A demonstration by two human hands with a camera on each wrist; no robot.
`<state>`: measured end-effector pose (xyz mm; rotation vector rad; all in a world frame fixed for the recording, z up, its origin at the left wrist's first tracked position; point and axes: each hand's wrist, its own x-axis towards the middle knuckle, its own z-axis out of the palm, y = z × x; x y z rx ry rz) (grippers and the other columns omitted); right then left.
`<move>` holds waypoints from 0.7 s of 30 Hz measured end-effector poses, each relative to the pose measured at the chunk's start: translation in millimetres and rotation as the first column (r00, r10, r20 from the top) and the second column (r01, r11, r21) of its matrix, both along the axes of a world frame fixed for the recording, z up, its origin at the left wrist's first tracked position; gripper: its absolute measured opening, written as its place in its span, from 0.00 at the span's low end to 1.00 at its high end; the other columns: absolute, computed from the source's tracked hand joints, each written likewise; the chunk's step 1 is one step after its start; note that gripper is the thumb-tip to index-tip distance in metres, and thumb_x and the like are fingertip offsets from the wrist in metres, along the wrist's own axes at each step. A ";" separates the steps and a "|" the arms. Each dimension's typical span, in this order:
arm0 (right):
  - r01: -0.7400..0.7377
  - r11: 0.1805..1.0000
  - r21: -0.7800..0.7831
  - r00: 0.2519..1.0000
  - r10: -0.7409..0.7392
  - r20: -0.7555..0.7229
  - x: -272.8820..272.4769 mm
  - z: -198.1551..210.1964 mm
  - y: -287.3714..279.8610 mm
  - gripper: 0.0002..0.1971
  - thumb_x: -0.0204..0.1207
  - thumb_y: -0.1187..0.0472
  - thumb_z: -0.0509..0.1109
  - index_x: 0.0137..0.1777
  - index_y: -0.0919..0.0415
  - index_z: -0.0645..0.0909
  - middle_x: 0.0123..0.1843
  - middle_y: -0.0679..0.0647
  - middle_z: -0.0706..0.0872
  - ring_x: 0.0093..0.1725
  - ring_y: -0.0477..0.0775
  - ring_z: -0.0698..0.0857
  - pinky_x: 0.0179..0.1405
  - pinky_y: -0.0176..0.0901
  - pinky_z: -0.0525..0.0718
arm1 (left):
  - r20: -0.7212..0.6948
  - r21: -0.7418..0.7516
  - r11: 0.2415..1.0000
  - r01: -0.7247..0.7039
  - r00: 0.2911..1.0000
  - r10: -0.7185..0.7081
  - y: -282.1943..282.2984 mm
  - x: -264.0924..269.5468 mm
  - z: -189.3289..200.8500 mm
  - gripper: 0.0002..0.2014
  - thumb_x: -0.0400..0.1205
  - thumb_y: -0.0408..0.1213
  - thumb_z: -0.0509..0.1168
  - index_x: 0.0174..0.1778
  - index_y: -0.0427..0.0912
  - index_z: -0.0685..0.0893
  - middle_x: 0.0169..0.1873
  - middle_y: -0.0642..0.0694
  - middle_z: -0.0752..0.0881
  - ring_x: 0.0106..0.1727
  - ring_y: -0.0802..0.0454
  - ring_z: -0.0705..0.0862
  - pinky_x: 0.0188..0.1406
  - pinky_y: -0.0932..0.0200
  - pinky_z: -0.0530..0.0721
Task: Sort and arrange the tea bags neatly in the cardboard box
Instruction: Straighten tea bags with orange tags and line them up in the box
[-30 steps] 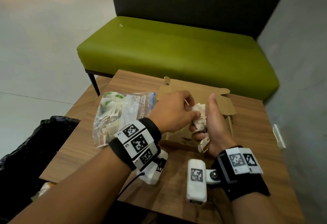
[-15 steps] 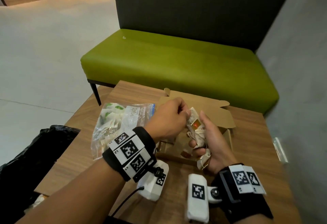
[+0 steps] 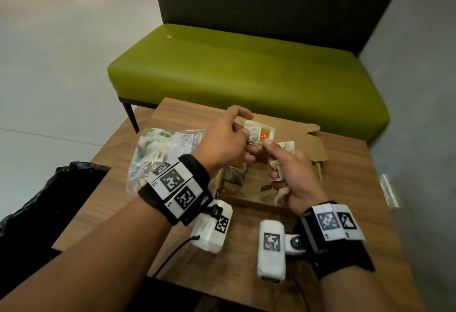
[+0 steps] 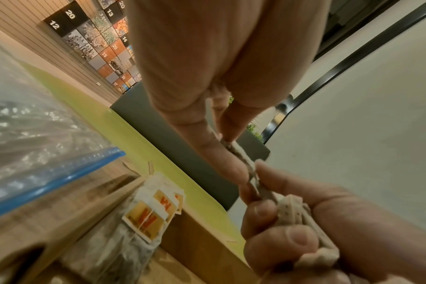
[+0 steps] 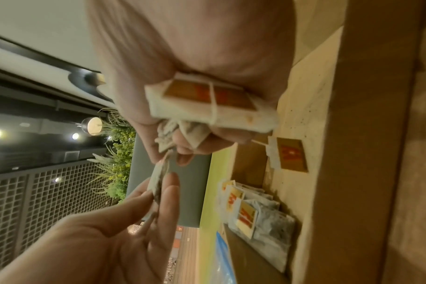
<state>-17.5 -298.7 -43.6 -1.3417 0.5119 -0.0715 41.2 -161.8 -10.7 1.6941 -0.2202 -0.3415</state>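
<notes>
Over the open cardboard box [image 3: 249, 197], my left hand [image 3: 243, 136] pinches one tea bag [image 3: 259, 134] with a yellow and orange tag. My right hand [image 3: 278, 163] grips a bunch of tea bags [image 3: 281, 189] in its curled fingers, and its forefinger touches the same single bag. The left wrist view shows the pinched tea bag [image 4: 241, 159] edge-on, just above the right hand's bunch [image 4: 292, 209]. From the right wrist, the tagged bunch [image 5: 207, 100] lies under the palm. A few tea bags [image 3: 234, 174] stand upright in the box's left corner [image 5: 258, 217].
A clear zip bag [image 3: 160, 156] holding more packets lies on the wooden table [image 3: 118, 183], left of the box. The box's lid flap [image 3: 313, 146] stands open at the far side. A green bench [image 3: 246, 72] is beyond the table, and a black bin bag [image 3: 37, 188] is at its left.
Both hands were together on the bunch. My left hand has since drawn one tagged tea bag up and away from it, and both hands have moved farther over the box.
</notes>
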 end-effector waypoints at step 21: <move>-0.302 0.787 -0.539 0.953 0.226 -0.204 10.7 -22.1 8.6 0.03 0.78 0.54 0.77 0.47 0.52 0.88 0.41 0.47 0.90 0.40 0.47 0.86 0.38 0.43 0.78 | 0.005 0.624 0.777 0.077 0.995 -0.102 40.8 12.7 -33.9 0.04 0.82 0.38 0.69 0.46 0.44 0.80 0.35 0.45 0.89 0.33 0.51 0.90 0.25 0.61 0.84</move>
